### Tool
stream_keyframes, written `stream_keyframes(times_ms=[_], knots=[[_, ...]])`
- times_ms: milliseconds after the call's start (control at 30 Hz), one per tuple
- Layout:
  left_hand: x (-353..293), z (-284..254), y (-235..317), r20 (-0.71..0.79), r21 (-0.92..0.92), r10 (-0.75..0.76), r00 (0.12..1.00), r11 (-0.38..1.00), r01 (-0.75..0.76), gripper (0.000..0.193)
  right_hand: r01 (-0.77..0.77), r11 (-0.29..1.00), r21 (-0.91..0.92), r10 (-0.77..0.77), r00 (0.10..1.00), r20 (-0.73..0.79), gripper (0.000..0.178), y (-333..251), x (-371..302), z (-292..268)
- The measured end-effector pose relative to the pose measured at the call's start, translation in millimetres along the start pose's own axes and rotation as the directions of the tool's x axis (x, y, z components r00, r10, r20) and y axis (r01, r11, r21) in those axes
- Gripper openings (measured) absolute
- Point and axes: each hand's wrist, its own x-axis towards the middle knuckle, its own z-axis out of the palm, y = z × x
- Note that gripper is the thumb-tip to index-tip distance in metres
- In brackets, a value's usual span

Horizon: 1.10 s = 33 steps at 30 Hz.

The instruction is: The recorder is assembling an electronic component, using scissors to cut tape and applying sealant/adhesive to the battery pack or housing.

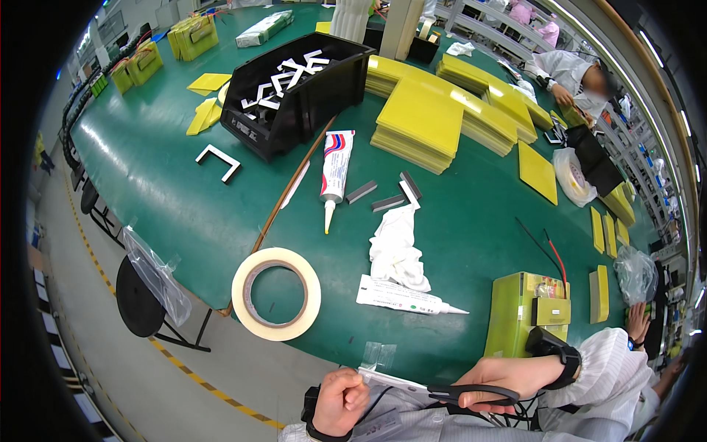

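Note:
My right hand (508, 379) is closed round black-handled scissors (475, 393) near the table's front edge. Their blades point left, along a narrow white strip (394, 380). The other end of that strip is pinched in my left hand (342, 398). Just beyond, a piece of clear tape (379, 355) clings to the table edge. A yellow-green battery pack (508, 313) with red and black wires stands beside my right wrist. Farther in lie a white glue tube (401, 296), a crumpled white cloth (396, 249) and a roll of cream tape (309, 302).
A black bin (309, 110) holds white angled pieces. Stacked yellow sheets (416, 121) sit beside it. A larger glue tube (337, 166) and short grey strips (388, 202) lie mid-table. A stool (138, 298) stands at left. A co-worker (571, 77) works across the table.

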Motion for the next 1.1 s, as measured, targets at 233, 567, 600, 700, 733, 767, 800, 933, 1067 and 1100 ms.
stream_keyframes(times_ms=[233,567,600,700,733,767,800,933,1067,1100], knots=[[4,-14,-1,0.243,-0.206,-0.025,0.970,0.975,0.077,0.022,0.074,0.993,-0.097,-0.079,0.996,-0.047,0.052,2,3,6],[-47,-48,5,0.158,0.082,0.427,0.890,0.893,-0.443,0.003,0.153,0.890,-0.430,-0.158,0.987,0.024,0.048,7,-5,33],[-52,-58,10,0.254,0.084,0.406,0.878,0.895,-0.438,0.004,0.110,0.916,-0.385,-0.111,0.994,0.020,0.041,-10,-23,43],[-58,-72,27,0.424,0.191,0.379,0.823,0.851,-0.490,0.015,0.377,0.779,-0.501,-0.546,0.801,-0.247,0.036,18,-57,70],[-68,-53,36,0.437,0.342,0.343,0.832,0.792,-0.506,0.007,0.380,0.745,-0.548,-0.622,0.692,-0.366,0.034,25,-68,77],[-72,-38,40,0.438,0.488,0.312,0.843,0.705,-0.515,0.015,0.394,0.677,-0.622,-0.670,0.680,-0.299,0.073,41,-76,60],[-68,-33,43,0.451,0.495,0.300,0.841,0.700,-0.515,0.015,0.301,0.750,-0.589,-0.640,0.552,-0.533,0.050,53,-97,62],[-60,13,57,0.682,0.659,0.072,0.728,0.373,-0.653,0.033,-0.203,0.884,-0.421,-0.432,-0.011,-0.902,0.062,102,-155,60],[-48,115,36,0.786,0.609,0.005,0.619,-0.179,-0.772,0.025,-0.461,0.857,-0.230,-0.389,-0.285,-0.876,0.053,193,-156,30],[-44,131,29,0.748,0.653,0.004,0.664,-0.182,-0.735,0.023,-0.448,0.861,-0.242,-0.394,-0.285,-0.874,0.053,208,-154,25]])
